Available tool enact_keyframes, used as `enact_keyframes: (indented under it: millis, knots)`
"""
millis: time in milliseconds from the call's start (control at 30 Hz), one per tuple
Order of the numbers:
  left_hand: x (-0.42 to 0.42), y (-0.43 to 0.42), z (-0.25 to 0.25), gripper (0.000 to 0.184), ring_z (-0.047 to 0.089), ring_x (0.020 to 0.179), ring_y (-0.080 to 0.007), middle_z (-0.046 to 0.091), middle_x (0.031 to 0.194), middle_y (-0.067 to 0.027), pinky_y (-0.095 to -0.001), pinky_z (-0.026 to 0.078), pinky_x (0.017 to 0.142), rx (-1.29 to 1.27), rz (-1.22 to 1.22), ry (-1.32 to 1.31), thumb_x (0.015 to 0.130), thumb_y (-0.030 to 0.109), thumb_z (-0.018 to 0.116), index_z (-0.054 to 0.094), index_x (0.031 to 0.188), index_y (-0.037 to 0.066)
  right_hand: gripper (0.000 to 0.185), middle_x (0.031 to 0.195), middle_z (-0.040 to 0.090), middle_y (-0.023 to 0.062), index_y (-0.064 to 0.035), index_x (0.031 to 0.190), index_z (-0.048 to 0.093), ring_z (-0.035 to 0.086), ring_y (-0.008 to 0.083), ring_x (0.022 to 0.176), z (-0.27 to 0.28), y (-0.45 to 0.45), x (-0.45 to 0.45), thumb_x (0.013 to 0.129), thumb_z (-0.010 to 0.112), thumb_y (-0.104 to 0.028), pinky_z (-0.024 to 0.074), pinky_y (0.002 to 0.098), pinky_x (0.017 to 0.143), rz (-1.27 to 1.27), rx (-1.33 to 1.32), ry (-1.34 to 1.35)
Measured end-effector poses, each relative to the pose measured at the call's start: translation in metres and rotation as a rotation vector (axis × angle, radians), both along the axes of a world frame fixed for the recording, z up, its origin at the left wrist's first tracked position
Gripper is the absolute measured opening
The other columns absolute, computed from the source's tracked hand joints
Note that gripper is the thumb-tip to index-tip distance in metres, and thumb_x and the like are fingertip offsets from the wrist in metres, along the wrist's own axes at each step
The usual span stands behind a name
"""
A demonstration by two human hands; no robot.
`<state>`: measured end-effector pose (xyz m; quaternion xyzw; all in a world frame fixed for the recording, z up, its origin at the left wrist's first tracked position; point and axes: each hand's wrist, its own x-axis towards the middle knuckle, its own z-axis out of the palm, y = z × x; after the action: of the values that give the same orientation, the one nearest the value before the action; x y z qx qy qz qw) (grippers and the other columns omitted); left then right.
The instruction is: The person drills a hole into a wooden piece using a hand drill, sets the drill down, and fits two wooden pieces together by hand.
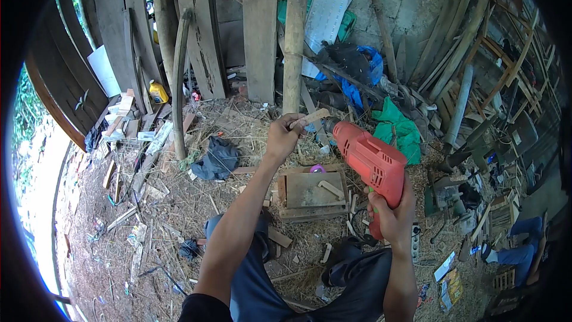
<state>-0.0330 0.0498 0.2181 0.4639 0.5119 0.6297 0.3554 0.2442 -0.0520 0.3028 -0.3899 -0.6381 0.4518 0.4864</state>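
Note:
My right hand (pixel 394 213) is wrapped round the handle of a red power drill (pixel 376 164). The drill points up and left, its dark chuck close to a small flat piece of wood (pixel 314 117). Fingers and thumb of my left hand (pixel 282 136) pinch that piece at its left end. Whether the drill tip touches the wood I cannot tell. Below, between my knees and the drill, stands a low wooden box (pixel 310 200) with another small wood piece (pixel 331 189) and a round purple object (pixel 317 169) on it.
Straw, shavings and offcuts cover the dirt floor. A dark cloth (pixel 215 158) lies left, a green plastic sheet (pixel 394 125) behind the drill. A bamboo post (pixel 294 42) rises ahead. A power strip (pixel 415 241) lies right; another person's leg (pixel 517 255) shows at far right.

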Motion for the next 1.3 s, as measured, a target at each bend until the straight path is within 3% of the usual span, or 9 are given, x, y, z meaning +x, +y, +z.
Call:
enact_keyframes:
  millis: [800, 900, 1167, 1300]
  knots:
    - [0.002, 0.000, 0.001, 0.022, 0.060, 0.070, -0.0091, 0.068, 0.084, -0.0056, -0.0247, 0.048, 0.064, 0.003, 0.028, 0.052, 0.093, 0.011, 0.065, 0.066, 0.109, -0.004, 0.048, 0.089, 0.063, 0.0088, 0.0033, 0.127, 0.048, 0.058, 0.0103, 0.062, -0.003, 0.001, 0.000, 0.081, 0.059, 0.003, 0.0460, 0.0260, 0.056, -0.031, 0.010, -0.034]
    - [-0.001, -0.002, 0.000, 0.022, 0.062, 0.073, -0.0097, 0.069, 0.086, -0.0063, -0.0251, 0.049, 0.066, -0.007, 0.015, 0.076, 0.093, 0.011, 0.065, 0.066, 0.108, -0.004, 0.046, 0.090, 0.063, 0.0095, 0.0030, 0.126, 0.049, 0.058, 0.0103, 0.063, -0.010, 0.006, 0.003, 0.081, 0.060, 0.002, 0.0461, 0.0262, 0.056, -0.049, 0.128, -0.166]
    - [-0.003, -0.001, -0.001, 0.019, 0.064, 0.076, -0.0111, 0.070, 0.088, -0.0076, -0.0267, 0.051, 0.069, 0.026, -0.013, 0.060, 0.093, 0.008, 0.064, 0.066, 0.108, -0.004, 0.042, 0.085, 0.062, 0.0063, 0.0025, 0.122, 0.050, 0.056, 0.0094, 0.058, 0.003, -0.002, -0.004, 0.082, 0.061, 0.002, 0.0447, 0.0253, 0.051, -0.019, -0.087, 0.067]
    - [0.001, -0.006, 0.006, 0.019, 0.064, 0.077, -0.0112, 0.070, 0.088, -0.0078, -0.0267, 0.051, 0.069, 0.032, -0.009, 0.074, 0.093, 0.008, 0.065, 0.066, 0.107, -0.004, 0.043, 0.084, 0.061, 0.0060, 0.0030, 0.123, 0.049, 0.055, 0.0089, 0.058, -0.001, -0.001, -0.004, 0.082, 0.061, 0.003, 0.0445, 0.0249, 0.051, -0.033, -0.037, 0.012]
